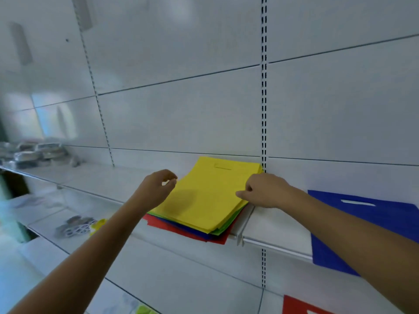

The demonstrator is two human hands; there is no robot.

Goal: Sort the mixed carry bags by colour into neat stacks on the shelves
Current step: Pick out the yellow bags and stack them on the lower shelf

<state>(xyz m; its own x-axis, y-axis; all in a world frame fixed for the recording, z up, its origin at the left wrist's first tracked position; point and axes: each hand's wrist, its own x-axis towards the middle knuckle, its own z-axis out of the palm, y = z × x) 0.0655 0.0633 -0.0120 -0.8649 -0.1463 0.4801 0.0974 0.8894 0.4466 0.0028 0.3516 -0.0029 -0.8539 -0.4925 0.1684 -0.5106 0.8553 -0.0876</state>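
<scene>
A mixed pile of flat carry bags lies on the white shelf [118, 184], with a yellow bag [210, 191] on top and green, blue and red edges [195, 234] showing under it. My right hand [265, 191] pinches the right edge of the yellow bag near its front corner. My left hand [156, 189] hovers at the pile's left edge with loosely curled fingers, holding nothing. A single blue bag [335, 225] lies on the shelf section to the right, partly under my right forearm. A red bag [299, 307] shows on the shelf below.
Slotted uprights [263, 109] divide the white back panels. Packaged goods [34, 152] sit at the far left of the same shelf. On the lower shelf lie grey-and-white items [74, 225] and a small yellow piece [97, 225]. A green item [142, 310] peeks in at the bottom.
</scene>
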